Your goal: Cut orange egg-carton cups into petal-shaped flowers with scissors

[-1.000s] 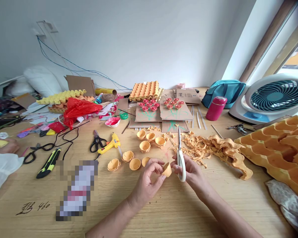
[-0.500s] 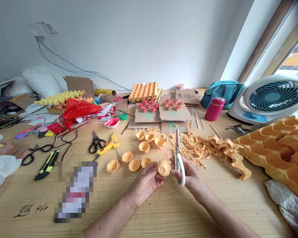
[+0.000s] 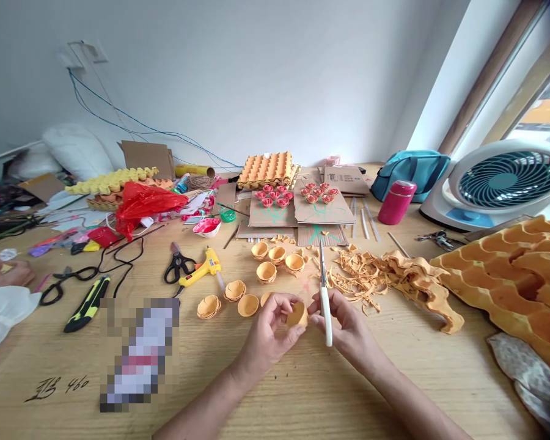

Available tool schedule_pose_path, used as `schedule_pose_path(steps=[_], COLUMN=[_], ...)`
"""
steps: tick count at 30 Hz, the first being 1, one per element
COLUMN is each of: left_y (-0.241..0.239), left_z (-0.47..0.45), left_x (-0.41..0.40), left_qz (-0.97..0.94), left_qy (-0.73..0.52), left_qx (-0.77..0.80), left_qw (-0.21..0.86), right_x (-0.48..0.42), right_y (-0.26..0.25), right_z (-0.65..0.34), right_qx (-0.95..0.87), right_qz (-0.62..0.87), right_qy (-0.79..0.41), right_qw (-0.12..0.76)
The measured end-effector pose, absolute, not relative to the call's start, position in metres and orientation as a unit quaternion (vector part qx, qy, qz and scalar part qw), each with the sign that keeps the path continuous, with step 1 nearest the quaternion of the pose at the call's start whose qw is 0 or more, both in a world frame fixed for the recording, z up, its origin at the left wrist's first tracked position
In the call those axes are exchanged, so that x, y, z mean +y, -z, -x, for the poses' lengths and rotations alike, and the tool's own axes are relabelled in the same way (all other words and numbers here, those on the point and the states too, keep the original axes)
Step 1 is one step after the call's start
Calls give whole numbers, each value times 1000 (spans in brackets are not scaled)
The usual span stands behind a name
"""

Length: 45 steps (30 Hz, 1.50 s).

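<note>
Pinched in my left hand (image 3: 275, 327) is an orange egg-carton cup (image 3: 297, 315), tipped so part of its hollow shows. My right hand (image 3: 343, 321) grips white-handled scissors (image 3: 325, 305), their blades upright and together, just right of the cup and apart from it. Several cut cups stand beyond my hands, among them a scalloped cup (image 3: 209, 307) and a rounder one (image 3: 248, 305); one cup is partly hidden behind my left fingers. Orange carton scraps (image 3: 362, 272) lie in a heap beyond my right hand.
A yellow glue gun (image 3: 205, 269), black scissors (image 3: 178, 267) and a utility knife (image 3: 87, 304) lie left. Cardboard with red flowers (image 3: 275, 211) lies behind the cups. Egg trays (image 3: 508, 263) and a fan (image 3: 499, 180) stand right. Another person's hand (image 3: 9, 273) is at far left.
My left hand has turned the cup from its rounded underside to show its hollow. The scissors in my right hand have rotated edge-on and shifted slightly left.
</note>
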<state>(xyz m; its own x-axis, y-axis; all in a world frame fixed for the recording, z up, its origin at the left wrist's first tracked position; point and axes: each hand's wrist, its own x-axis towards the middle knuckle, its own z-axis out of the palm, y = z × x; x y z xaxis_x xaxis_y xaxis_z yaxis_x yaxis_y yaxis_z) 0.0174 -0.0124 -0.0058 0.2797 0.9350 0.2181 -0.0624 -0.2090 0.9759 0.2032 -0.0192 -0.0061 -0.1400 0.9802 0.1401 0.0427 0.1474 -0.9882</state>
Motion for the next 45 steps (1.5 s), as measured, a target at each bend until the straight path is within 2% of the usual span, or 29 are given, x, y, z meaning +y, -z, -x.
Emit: schedule_pose_path(steps=[5, 8, 19, 31, 40, 45], left_y=[13, 12, 23, 29, 24, 18], left_z=[-14, -12, -17, -20, -20, -20], left_x=[-14, -14, -17, -17, -18, -19], left_qz=[-733, -771, -787, -743, -751, -732], left_qy=[-446, -428, -328, -332, -331, -360], left_qx=[411, 398, 400, 452, 433, 449], left_qw=[309, 254, 336, 365, 373, 366], right_x=[-21, -21, -16, -15, -19, -21], right_y=[9, 8, 4, -8, -13, -9], right_z=[-199, -196, -213, -233, -229, -228], right_qx=[-560, -548, -617, -579, -596, -653], right_qz=[431, 438, 536, 550, 543, 532], right_qy=[-514, -527, -349, -346, -373, -352], right_qw=[486, 480, 458, 492, 459, 408])
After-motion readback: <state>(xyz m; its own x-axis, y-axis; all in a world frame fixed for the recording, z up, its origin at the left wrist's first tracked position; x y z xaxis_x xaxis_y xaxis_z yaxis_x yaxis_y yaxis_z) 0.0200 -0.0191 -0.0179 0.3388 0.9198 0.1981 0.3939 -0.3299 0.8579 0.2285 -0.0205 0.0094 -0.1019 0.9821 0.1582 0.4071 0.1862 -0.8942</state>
